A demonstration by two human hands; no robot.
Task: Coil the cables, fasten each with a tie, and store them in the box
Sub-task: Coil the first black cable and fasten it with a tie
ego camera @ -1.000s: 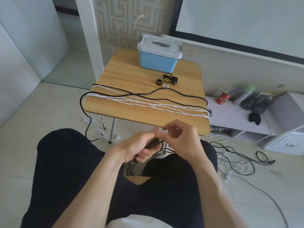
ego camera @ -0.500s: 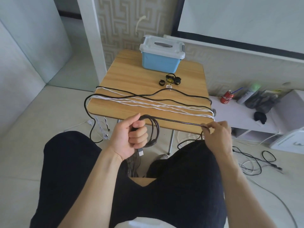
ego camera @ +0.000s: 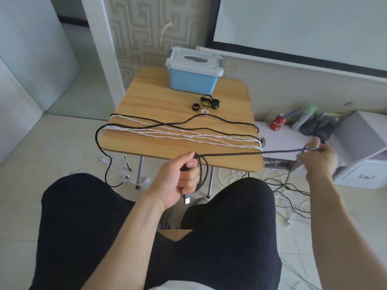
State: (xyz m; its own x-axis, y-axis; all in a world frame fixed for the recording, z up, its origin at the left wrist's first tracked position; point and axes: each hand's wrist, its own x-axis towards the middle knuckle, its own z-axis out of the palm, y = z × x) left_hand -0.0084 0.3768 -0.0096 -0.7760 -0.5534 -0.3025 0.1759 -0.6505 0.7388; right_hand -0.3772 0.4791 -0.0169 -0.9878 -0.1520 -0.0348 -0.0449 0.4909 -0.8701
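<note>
The bench [ego camera: 188, 147] carries the closed blue box [ego camera: 193, 77], the white cables [ego camera: 182, 136] and the small ties [ego camera: 206, 102]. The right hand [ego camera: 319, 158] has swung out wide since a second ago, pinching the black cable [ego camera: 251, 153] taut. The left hand [ego camera: 178, 181], fisted around two or three hanging loops, awaits the next one; coiling has barely begun.

The right hand [ego camera: 318, 158] is motion-blurred, its grip unclear.
</note>
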